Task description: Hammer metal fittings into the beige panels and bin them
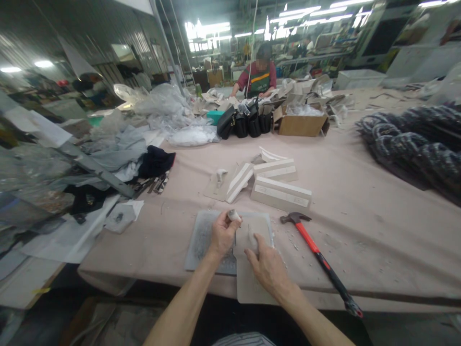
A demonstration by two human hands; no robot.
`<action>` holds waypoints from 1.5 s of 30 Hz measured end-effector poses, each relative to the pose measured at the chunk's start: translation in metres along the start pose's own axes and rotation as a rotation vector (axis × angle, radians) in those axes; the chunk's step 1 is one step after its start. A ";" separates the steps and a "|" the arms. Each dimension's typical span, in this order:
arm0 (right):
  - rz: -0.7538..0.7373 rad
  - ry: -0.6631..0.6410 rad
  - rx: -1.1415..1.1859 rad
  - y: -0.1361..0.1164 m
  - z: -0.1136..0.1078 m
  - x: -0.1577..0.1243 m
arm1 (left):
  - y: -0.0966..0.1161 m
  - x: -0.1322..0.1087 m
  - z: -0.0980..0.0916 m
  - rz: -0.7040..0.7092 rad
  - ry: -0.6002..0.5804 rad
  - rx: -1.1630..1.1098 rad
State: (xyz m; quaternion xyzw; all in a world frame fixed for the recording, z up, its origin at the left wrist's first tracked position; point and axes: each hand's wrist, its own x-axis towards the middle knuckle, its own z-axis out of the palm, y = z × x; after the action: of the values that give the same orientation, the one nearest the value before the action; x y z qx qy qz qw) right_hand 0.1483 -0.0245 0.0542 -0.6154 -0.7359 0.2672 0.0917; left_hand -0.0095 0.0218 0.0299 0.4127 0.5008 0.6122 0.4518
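In my left hand (224, 234) is a short whitish cylindrical tool with a dark, worn end (234, 216); its lower part is hidden by my fingers. My right hand (268, 262) rests on a flat beige card piece (252, 287), thumb and forefinger apart. Beside the forefinger is a small pale strip or slit (251, 236) that I cannot make out. The card lies partly over a grey, scuffed board (205, 240) and reaches past the table's front edge. To the right of the board lies a claw hammer (317, 250) with a red and black handle.
Folded beige card pieces with white strips (281, 192) lie beyond the board, near another whitish tool (220, 177). Black bags (248, 122) and a cardboard box (302, 125) stand farther back. Dark coiled material (414, 144) is at right. A co-worker (260, 77) sits opposite.
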 end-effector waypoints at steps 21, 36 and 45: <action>0.157 0.380 -0.380 0.132 -0.043 -0.002 | -0.028 0.017 0.024 -0.009 -0.244 0.174; 0.616 -0.191 1.032 0.110 -0.059 -0.010 | -0.034 0.017 0.025 0.092 -0.286 0.313; -0.019 0.253 0.370 0.040 -0.106 -0.015 | -0.030 0.025 0.020 0.091 -0.399 0.365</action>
State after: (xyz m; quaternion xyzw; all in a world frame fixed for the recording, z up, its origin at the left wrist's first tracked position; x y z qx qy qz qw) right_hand 0.2347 -0.0052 0.1261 -0.6099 -0.6626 0.3173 0.2973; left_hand 0.0076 0.0534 0.0044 0.6218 0.4850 0.4379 0.4317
